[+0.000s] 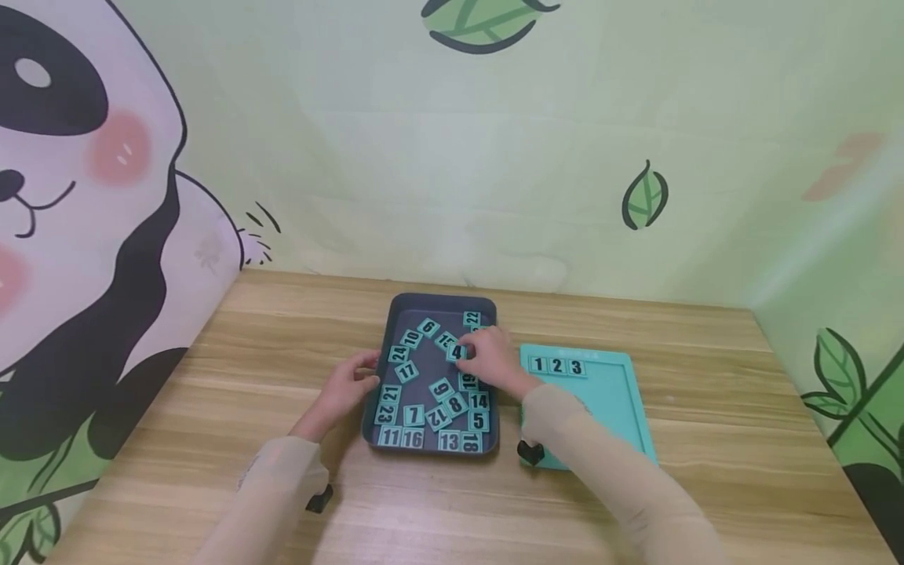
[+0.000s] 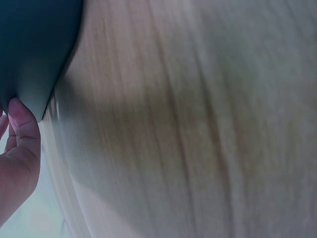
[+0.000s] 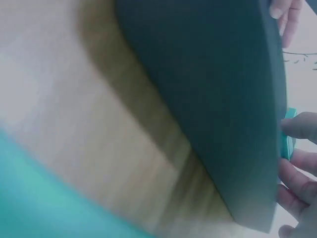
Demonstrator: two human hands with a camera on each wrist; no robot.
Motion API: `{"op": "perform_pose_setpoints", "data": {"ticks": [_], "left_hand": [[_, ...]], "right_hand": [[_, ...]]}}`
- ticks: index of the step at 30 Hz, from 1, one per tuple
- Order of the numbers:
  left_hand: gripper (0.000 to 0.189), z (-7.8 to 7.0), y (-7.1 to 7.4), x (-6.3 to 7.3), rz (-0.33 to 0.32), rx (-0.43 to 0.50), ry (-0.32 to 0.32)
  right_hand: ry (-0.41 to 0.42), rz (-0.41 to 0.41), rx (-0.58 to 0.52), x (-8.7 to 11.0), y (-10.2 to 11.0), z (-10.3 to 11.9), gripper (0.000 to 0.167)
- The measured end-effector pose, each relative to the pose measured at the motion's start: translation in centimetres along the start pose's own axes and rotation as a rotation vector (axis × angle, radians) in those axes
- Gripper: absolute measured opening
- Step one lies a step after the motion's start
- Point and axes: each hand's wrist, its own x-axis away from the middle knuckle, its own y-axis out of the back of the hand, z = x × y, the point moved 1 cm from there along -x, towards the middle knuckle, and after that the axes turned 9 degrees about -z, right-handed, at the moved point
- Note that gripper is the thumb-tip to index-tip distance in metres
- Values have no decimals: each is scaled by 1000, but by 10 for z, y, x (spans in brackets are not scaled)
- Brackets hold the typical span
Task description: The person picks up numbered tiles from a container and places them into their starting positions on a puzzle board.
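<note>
A dark grey tray (image 1: 431, 302) holds many turquoise number tiles, lying at various angles. At its left side my left hand (image 1: 346, 388) grips the edge, the thumb (image 2: 22, 116) against the outer wall in the left wrist view. Over the tray's right half, my right hand (image 1: 492, 357) pinches the tile marked 4 (image 1: 455, 353) between thumb and fingers. In the right wrist view, that tile (image 3: 289, 144) shows just past the tray rim. To the right lies a turquoise board (image 1: 600, 400), with tiles 1, 2 and 3 (image 1: 557, 366) in a row at its top left.
Both stand on a wood-grain table (image 1: 282, 337). My right forearm (image 1: 600, 455) crosses over the board and hides part of it. Behind the table rises a wall (image 1: 424, 157) with a printed panda and leaves.
</note>
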Motion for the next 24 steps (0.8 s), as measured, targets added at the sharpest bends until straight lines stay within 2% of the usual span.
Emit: {"op": "perform_pose_setpoints", "data": {"ticks": [3,10,16,24], "left_hand": [[45,1,0,-1,-3,6,9],[46,1,0,-1,-2,8,19],[46,1,-2,-1,3,13,42],[46,1,-2,-2,6,17,26]], "right_hand": [[-14,1,-12,2,11,-3,33],[-122,49,-112,12,36,-17,38],[-92,9,-153,26,54,-44,37],[-59,-21,-96,44,73,-85,37]]}}
